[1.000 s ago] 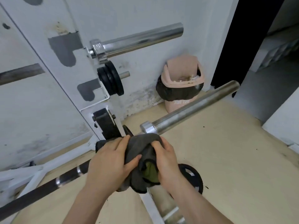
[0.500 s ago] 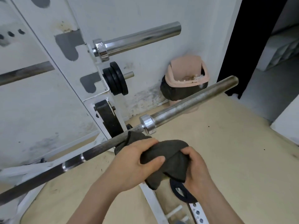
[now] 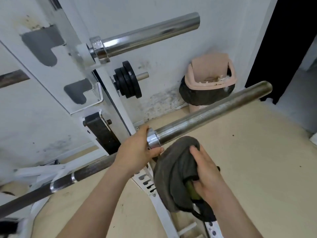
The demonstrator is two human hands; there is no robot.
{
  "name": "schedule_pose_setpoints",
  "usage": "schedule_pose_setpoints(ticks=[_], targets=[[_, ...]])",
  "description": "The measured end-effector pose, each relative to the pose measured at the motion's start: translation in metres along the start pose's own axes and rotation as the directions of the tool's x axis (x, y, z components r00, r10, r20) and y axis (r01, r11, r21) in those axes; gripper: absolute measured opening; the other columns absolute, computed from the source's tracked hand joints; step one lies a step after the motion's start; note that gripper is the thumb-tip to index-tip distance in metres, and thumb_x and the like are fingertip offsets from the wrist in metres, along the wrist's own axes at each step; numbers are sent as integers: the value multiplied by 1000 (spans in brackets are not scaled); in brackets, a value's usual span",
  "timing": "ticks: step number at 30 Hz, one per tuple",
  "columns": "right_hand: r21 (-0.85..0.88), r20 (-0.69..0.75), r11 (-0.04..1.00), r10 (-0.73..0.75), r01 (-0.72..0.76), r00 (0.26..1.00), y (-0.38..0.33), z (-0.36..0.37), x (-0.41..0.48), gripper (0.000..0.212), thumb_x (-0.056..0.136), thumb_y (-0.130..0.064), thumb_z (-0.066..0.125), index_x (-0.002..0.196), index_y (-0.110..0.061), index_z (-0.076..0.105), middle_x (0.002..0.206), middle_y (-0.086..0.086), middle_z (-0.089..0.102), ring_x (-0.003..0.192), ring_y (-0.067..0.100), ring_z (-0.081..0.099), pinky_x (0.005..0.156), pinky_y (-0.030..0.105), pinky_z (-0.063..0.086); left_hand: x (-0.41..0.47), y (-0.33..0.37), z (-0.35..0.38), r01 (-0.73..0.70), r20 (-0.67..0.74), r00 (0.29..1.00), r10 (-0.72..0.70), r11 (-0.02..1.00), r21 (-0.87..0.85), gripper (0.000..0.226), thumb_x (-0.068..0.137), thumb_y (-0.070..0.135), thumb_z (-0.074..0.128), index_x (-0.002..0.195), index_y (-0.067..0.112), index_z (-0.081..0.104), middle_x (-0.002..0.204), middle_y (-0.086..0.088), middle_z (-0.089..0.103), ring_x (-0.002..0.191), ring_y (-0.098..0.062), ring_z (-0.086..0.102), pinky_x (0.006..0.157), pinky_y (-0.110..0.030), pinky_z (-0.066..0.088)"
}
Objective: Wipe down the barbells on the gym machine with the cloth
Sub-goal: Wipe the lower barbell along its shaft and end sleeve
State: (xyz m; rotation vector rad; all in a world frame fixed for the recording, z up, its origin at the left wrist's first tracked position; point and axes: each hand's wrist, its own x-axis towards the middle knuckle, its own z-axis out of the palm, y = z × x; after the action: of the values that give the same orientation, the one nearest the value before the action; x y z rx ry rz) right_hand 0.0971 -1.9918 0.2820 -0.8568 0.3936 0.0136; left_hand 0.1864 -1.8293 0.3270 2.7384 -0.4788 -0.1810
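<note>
**Lower barbell** (image 3: 214,115): crosses from lower left to centre right, with a dark shaft and a dull, spotted sleeve.
**Left hand** (image 3: 135,152): centre of frame, fingers curled round the bar at its collar (image 3: 153,140).
**Right hand** (image 3: 205,174): lower centre, clutching the bunched grey cloth (image 3: 173,169), which sits just under the sleeve beside the collar. Whether it touches the metal cannot be told.
**Upper barbell** (image 3: 149,35): upper centre, racked on the white machine frame (image 3: 60,78), well apart from both hands.
**Progress (judged)**: the lower sleeve looks unwiped along its length. That sleeve and the upper bar appear left to do.
</note>
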Motion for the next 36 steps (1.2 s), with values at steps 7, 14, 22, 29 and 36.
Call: schedule_pose_setpoints(ticks=[7, 14, 22, 29, 36], targets=[[-633, 47, 650, -510, 421, 859, 15, 42, 38, 7, 92, -25, 60, 92, -23, 66, 80, -6, 64, 78, 11, 60, 70, 26, 49, 19, -18, -9, 88, 210, 977, -29, 956, -280, 45, 84, 46, 67, 123, 40, 46, 110, 14, 62, 101, -11, 60, 92, -40, 51], [-928, -223, 355, -770, 111, 598, -66, -34, 71, 22, 91, -23, 56, 108, -11, 63, 100, 7, 50, 83, 23, 50, 72, 26, 34, 16, -17, -1, 111, 128, 989, -79, 957, -267, 68, 75, 51, 75, 132, 35, 42, 97, 14, 62, 87, -11, 63, 82, -40, 54], [-930, 333, -137, -705, 340, 626, 7, 8, 46, 48, 83, -37, 66, 129, -26, 59, 113, 9, 46, 95, 27, 42, 76, 46, 45, 15, -17, 3, 117, 78, 992, -98, 947, -300, 73, 70, 47, 81, 132, 34, 45, 100, 15, 63, 86, -9, 64, 81, -37, 54], [-924, 216, 59, -735, 378, 643, 5, 14, 55, 43, 91, -36, 58, 132, -23, 57, 125, 16, 43, 105, 28, 49, 87, 40, 51, 9, -13, -2, 124, 92, 990, -105, 965, -233, 85, 65, 36, 87, 134, 35, 38, 98, 18, 57, 84, -11, 63, 77, -38, 57], [-768, 547, -43, -563, 639, 620, -12, 18, 37, 36, 88, -31, 54, 119, -17, 65, 111, 6, 52, 87, 21, 57, 71, 38, 55, 9, -16, 1, 97, 39, 995, -91, 968, -230, 79, 59, 43, 89, 124, 39, 45, 98, 18, 64, 87, -5, 61, 80, -32, 55]])
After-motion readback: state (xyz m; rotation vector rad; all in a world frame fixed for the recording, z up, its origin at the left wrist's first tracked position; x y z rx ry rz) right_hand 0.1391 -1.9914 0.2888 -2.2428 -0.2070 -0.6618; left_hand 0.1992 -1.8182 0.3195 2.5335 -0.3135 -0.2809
